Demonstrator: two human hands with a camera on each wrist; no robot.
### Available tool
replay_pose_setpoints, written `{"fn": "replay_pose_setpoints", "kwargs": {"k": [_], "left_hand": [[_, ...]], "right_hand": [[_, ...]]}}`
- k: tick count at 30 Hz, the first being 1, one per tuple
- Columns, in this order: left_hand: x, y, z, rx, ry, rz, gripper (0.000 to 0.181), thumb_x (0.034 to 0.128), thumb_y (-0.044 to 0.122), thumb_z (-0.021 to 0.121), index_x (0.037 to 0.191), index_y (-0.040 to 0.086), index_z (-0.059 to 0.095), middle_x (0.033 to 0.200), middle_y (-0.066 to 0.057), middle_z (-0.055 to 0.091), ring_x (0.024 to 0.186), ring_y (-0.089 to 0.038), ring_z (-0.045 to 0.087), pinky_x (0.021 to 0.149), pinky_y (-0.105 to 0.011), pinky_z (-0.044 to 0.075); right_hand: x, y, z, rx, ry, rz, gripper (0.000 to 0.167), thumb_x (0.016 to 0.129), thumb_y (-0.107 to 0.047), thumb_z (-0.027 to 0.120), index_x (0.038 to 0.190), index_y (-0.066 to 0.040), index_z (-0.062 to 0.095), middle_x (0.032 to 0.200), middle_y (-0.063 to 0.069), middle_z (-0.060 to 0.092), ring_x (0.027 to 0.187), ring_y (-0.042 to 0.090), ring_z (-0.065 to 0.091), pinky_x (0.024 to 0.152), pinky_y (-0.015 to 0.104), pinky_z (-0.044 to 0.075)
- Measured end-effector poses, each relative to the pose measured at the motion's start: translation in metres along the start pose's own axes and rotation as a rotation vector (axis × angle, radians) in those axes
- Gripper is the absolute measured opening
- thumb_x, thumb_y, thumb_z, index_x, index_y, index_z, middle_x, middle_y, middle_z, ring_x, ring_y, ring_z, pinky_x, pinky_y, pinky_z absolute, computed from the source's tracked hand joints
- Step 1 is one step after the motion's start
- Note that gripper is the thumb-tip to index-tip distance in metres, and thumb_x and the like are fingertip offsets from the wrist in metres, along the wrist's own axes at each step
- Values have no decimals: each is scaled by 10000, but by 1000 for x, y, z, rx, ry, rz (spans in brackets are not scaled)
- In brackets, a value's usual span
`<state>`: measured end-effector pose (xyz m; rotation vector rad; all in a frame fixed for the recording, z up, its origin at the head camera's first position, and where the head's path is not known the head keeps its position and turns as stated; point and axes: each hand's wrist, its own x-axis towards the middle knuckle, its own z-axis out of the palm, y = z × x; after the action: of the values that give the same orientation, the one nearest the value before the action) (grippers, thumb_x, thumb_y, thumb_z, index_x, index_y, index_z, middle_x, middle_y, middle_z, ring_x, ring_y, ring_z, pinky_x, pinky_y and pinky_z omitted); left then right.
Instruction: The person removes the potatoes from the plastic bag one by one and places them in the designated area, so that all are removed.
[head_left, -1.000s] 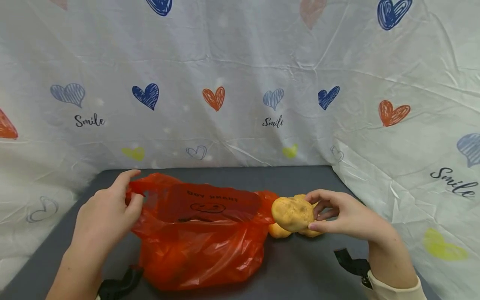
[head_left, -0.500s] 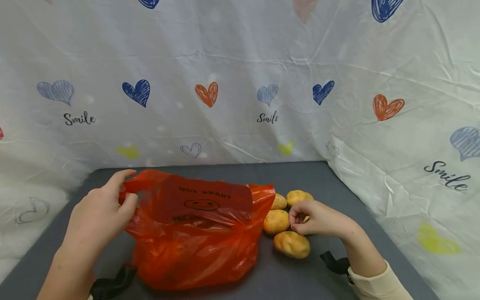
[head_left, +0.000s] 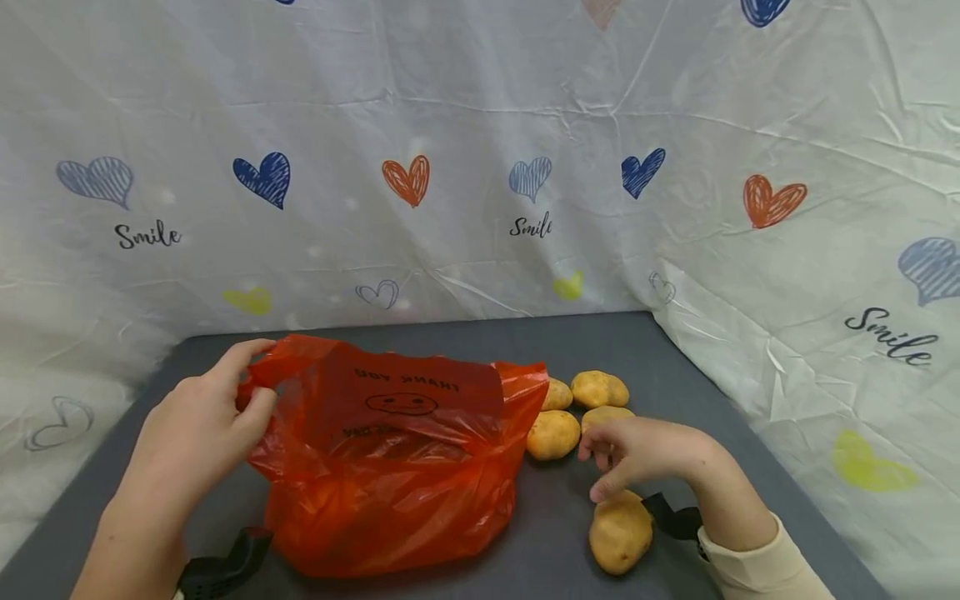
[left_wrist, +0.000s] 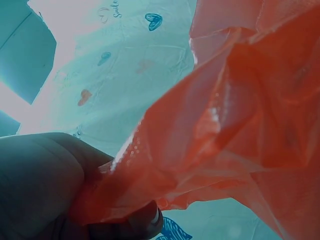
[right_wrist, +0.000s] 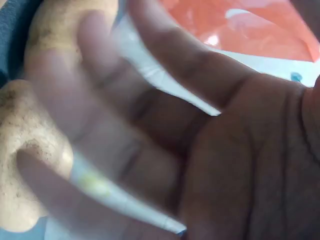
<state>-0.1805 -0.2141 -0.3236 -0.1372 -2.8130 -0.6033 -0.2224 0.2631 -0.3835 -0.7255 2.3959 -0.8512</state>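
Note:
A thin red plastic bag [head_left: 390, 500] with printed lettering and a smiling face stands on the table. My left hand [head_left: 198, 421] pinches its upper left edge; in the left wrist view the red film [left_wrist: 200, 150] runs between thumb and fingers. What lies inside the bag cannot be made out. Right of it, my right hand [head_left: 641, 450] hovers palm down with loosely bent fingers and holds nothing. One potato [head_left: 621, 537] lies just below its thumb, nearer to me. Beyond the fingers sit several more potatoes [head_left: 553, 435], one partly hidden by the hand and one by the bag.
A dark grey table [head_left: 450, 329] carries everything. Behind it and to the right hangs a white sheet [head_left: 465, 100] with printed hearts. Black wrist straps [head_left: 225, 567] show on both arms.
My right hand held a potato by the bag's right edge and has let it go; that potato now lies nearer to me. The bag's right edge stands straighter. My left hand keeps its grip.

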Motion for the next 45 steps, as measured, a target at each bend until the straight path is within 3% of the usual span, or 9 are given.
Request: {"fn": "replay_pose_setpoints", "kwargs": {"k": [4, 8, 12, 19, 35, 45], "left_hand": [[-1, 0, 0, -9, -9, 4, 536, 989, 169, 447, 1523, 134, 405, 556, 5, 358, 461, -197, 348, 442, -348, 274], [-1, 0, -1, -6, -14, 16, 539, 992, 168, 450, 1527, 124, 400, 558, 0, 367, 457, -198, 350, 435, -346, 274], [0, 1, -1, -9, -33, 21, 541, 996, 179, 443, 1532, 123, 391, 567, -4, 375, 462, -200, 357, 437, -346, 279], [0, 1, 1, -16, -44, 23, 543, 989, 177, 445, 1528, 137, 396, 585, -8, 387, 483, -201, 377, 463, -358, 289], [2, 4, -4, -26, -59, 30, 546, 993, 176, 431, 1537, 147, 386, 574, -8, 385, 471, -197, 359, 449, -347, 280], [1, 3, -2, -32, -78, 28, 558, 988, 171, 435, 1542, 145, 378, 573, -5, 388, 475, -191, 360, 457, -347, 283]], "right_hand": [[-13, 3, 6, 35, -46, 87, 473, 755, -166, 906, 1139, -93, 640, 940, 53, 596, 758, 188, 545, 661, 307, 451], [-20, 15, 14, 79, -51, 113, 493, 735, -81, 895, 1156, -107, 639, 956, 56, 582, 749, 211, 564, 652, 307, 462], [-20, 26, 19, 89, -41, 76, 472, 742, -63, 882, 1152, -130, 659, 988, 48, 587, 768, 213, 605, 654, 289, 485], [-12, 32, 26, 60, 17, -6, 475, 767, -159, 873, 1193, -131, 664, 1022, 27, 630, 692, 143, 642, 620, 276, 514], [0, 35, 32, 97, 85, -77, 480, 819, -178, 857, 1235, -86, 635, 1011, 55, 637, 601, 87, 574, 559, 255, 471], [7, 36, 37, 62, 149, -122, 496, 808, -163, 873, 1230, -51, 638, 1054, 90, 603, 675, 141, 609, 625, 280, 522]]}}
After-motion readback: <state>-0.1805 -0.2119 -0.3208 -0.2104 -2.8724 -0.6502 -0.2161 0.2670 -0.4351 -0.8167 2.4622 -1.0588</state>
